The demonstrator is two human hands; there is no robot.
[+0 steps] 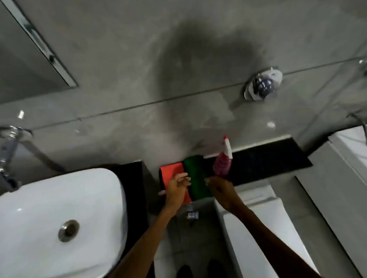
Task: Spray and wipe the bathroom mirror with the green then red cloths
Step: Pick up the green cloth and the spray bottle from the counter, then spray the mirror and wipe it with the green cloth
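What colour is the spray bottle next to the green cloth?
Pink, with a white and red nozzle: the spray bottle shows best in the head view.

Two cloths are counted: one red cloth (172, 173) and one green cloth (197, 176), the green at 3 o'clock of the red. One pink spray bottle (222, 158) is seen. Two hands are counted, a left hand (177, 189) and a right hand (220, 189). One white sink (55, 207), one mirror (17, 51) and one wall knob (263, 84) are counted.
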